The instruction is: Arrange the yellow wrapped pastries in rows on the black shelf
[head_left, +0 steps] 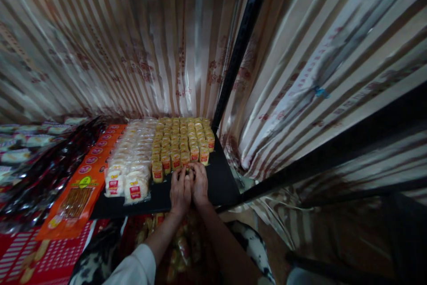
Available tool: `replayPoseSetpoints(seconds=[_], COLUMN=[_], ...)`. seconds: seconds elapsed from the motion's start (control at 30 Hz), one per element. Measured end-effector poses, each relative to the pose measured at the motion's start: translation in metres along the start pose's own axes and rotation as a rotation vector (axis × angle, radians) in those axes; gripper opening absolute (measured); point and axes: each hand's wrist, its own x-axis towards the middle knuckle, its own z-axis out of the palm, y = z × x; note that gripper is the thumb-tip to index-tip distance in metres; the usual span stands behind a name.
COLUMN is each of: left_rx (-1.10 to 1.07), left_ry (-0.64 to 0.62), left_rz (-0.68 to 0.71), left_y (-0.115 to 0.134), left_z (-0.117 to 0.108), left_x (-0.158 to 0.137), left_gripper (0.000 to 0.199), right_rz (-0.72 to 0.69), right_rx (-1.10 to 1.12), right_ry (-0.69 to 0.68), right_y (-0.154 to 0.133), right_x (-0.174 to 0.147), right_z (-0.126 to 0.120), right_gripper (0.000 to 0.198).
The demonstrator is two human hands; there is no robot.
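Note:
My left hand (pixel 181 190) and my right hand (pixel 199 183) are side by side at the front of the dark shelf board (pixel 218 178). Their fingers curl together around a small wrapped snack packet (pixel 188 171), of which only a sliver shows between them. Just beyond my fingertips stand tight rows of yellow snack packets (pixel 185 136) with red labels. The fingers hide part of the front row. To the left are rows of white round crackers in clear wrappers (pixel 136 185), also red-labelled.
Orange snack bags (pixel 75 200) and dark shiny packets (pixel 43 171) lie farther left. Below the shelf are a red basket (pixel 50 260) and more wrapped snacks (pixel 182 249). A black upright post (pixel 238 49) stands at the back corner, before striped plastic sheeting (pixel 150 40).

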Motion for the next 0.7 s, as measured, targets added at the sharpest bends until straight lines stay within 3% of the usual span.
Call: replayPoseSetpoints(seconds=[0.27, 0.43, 0.57, 0.7], left_rx=[0.025, -0.016, -0.052, -0.081], left_ry=[0.049, 0.099, 0.1, -0.051], left_rz=[0.001, 0.153, 0.217, 0.169], left_y=[-0.003, -0.002, -0.005, -0.024], left_z=[0.006, -0.004, -0.022, -0.035], left_x=[0.0, -0.008, -0.041, -0.091], left_gripper=[0.041, 0.037, 0.028, 0.024], right_rz=[0.012, -0.039, -0.018, 0.053], right_rx=[-0.01, -0.024, -0.021, -0.018], right_ry=[0.008, -0.008, -0.019, -0.164], right_y=[0.0, -0.013, -0.032, -0.035], right_x=[0.001, -0.001, -0.025, -0.083], right_z=[0.002, -0.006, -0.025, -0.042], right_gripper=[0.028, 0.03, 0.028, 0.024])
